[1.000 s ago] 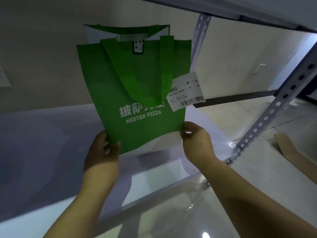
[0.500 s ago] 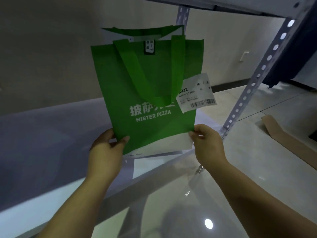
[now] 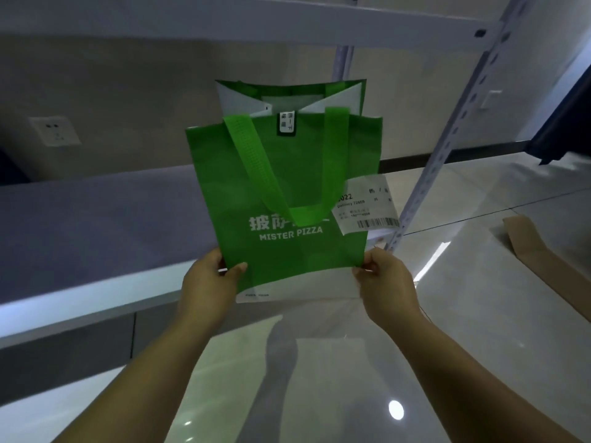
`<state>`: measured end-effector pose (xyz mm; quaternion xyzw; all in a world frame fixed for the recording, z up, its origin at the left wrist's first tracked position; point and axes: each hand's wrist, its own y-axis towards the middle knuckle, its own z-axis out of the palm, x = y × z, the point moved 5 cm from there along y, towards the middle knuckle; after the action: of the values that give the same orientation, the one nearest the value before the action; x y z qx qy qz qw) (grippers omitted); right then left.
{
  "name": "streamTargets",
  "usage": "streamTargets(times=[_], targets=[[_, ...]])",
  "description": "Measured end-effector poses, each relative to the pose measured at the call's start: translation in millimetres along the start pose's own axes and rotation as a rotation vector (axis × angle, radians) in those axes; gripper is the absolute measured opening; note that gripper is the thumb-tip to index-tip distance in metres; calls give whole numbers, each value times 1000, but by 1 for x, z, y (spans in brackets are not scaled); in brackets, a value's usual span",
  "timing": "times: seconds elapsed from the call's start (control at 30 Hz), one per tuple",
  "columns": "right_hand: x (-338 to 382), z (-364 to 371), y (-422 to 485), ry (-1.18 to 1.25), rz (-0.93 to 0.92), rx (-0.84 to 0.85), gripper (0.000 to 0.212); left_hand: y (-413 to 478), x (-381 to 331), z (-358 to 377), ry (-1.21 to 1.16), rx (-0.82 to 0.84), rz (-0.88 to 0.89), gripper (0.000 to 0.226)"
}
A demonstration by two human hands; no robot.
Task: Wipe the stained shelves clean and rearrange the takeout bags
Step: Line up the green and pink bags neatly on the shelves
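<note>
**Green Mister Pizza takeout bag held upright by both hands at the front of the shelf**

The left hand point(image 3: 208, 282) pinches the green Mister Pizza takeout bag point(image 3: 287, 187) at its lower left corner, thumb on the printed face and fingers behind. The right hand point(image 3: 387, 282) pinches the lower right corner the same way. The bag stands above and just beyond the hands, its long axis vertical, mouth up and handles drooping down the front. A delivery label point(image 3: 367, 207) hangs off its right edge. It sits at the front lip of the grey shelf point(image 3: 96, 219), near the perforated post point(image 3: 447, 139), and I cannot tell whether its base touches the shelf. Both hands are equally near, so setting it down is likely a forward push.
</note>
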<state>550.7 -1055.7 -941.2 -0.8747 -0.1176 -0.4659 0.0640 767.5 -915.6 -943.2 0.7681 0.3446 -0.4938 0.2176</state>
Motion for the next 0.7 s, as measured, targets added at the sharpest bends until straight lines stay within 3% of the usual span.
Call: streamTargets(times=[0.23, 0.47, 0.7], targets=[[-12, -58, -40, 54, -25, 66, 22, -68, -41, 6, -110, 7, 6, 37], [11, -136, -67, 59, -169, 69, 26, -134, -84, 12, -223, -40, 9, 37], [74, -201, -69, 168, -305, 34, 27, -155, -176, -17, -230, -101, 218, 51]])
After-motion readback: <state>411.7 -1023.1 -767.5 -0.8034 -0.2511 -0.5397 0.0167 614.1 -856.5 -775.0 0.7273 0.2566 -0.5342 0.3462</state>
